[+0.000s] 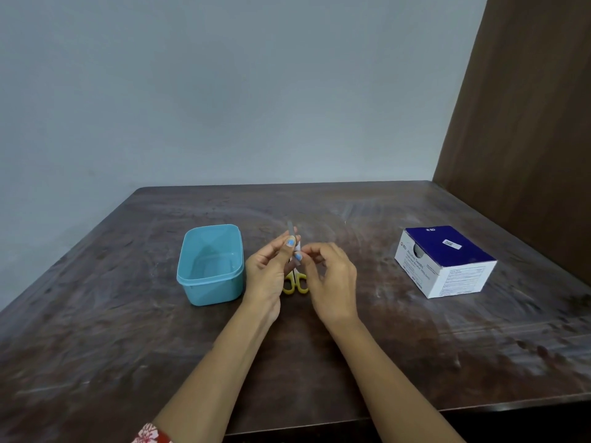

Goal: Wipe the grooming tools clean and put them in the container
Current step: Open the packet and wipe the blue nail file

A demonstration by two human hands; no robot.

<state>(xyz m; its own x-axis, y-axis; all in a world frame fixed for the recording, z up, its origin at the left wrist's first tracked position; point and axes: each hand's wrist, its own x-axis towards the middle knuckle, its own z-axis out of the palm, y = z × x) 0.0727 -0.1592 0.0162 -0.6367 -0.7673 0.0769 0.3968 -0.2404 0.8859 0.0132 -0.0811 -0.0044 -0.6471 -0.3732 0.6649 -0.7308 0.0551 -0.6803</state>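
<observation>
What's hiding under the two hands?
Yellow-handled scissors lie on the table beneath the left hand and right hand. Only the handle loops show; the blades are covered by the hands.

Plain pale grey-blue wall (224, 91) fills the upper part of the view, unmarked, evenly lit with soft diffuse light. Dark brown wooden panel (527, 107) stands at the right, running down to the table's far right corner. Dark brown wooden table (128, 362) takes the lower half, top scuffed with pale streaks and a dull sheen. Its far edge meets the wall; near edge shows at the bottom.
</observation>
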